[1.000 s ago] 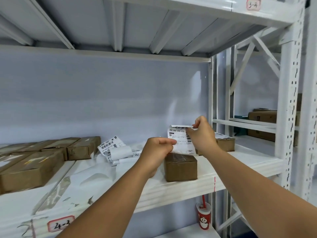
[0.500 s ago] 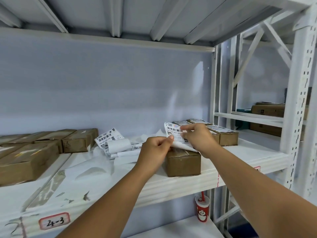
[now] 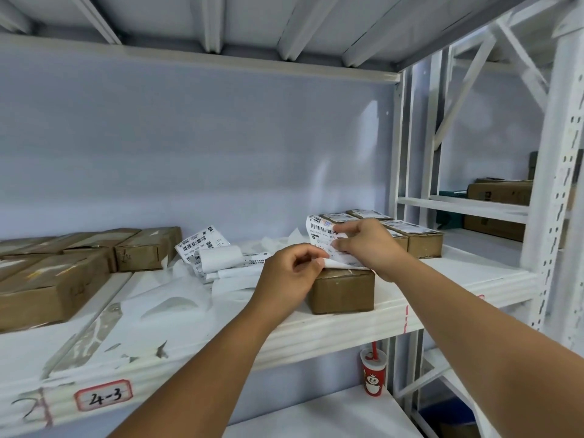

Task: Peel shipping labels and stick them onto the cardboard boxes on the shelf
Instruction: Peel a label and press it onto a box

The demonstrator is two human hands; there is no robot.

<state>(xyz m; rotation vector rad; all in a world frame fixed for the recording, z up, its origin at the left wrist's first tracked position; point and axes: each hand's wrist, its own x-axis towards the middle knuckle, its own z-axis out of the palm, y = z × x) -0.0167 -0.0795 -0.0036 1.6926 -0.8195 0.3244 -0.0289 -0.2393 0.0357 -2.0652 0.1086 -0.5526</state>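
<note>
1. The white barcode-printed shipping label (image 3: 322,234) hung tilted just above the small brown cardboard box (image 3: 341,290) at the front of the white metal shelf (image 3: 347,325); the left hand (image 3: 289,273) pinched its near corner, beside what looked like a curling white backing sheet (image 3: 339,263); the right hand (image 3: 369,248) pinched its far side.
2. The slack label could have folded onto itself or landed crooked, since only two pinches held it; trapped backing would probably have left an edge unstuck.
3. A second earlier the label had stood upright and higher; by now it and both hands had come down towards the box top.
</note>
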